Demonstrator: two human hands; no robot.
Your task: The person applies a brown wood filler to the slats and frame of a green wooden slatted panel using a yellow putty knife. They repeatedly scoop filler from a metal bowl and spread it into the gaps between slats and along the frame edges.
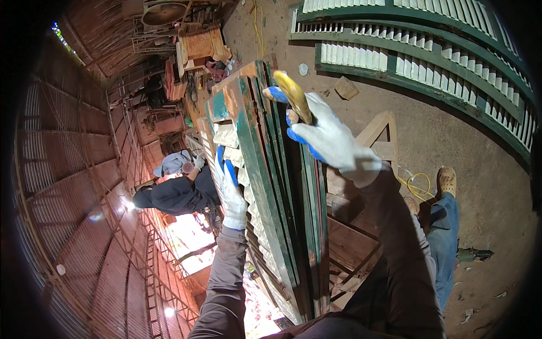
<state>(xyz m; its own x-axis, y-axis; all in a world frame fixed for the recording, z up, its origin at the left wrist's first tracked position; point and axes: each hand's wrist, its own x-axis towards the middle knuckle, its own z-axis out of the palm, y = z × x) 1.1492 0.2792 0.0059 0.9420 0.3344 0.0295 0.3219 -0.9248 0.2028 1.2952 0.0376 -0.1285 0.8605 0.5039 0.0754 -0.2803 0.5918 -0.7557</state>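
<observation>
A stack of green-framed louvred shutters (265,186) stands in front of me, its paint worn and chipped. My left hand (230,195), in a white glove with blue fingertips, lies on the pale slats (227,137) of the nearest shutter, its fingers stretched out. To the right, above the shutters' edges, my right hand (327,133) wears the same kind of glove. Its fingers are wrapped round a thick, worn yellow handle (294,93). The working end of that tool cannot be made out.
Another person (180,189) in dark clothing and a grey cap bends close beyond the shutters. More louvred shutters (361,59) lie on the floor at the far right. A wooden trestle (375,133), a yellow cord (416,183) and a green power tool (473,255) are near my feet.
</observation>
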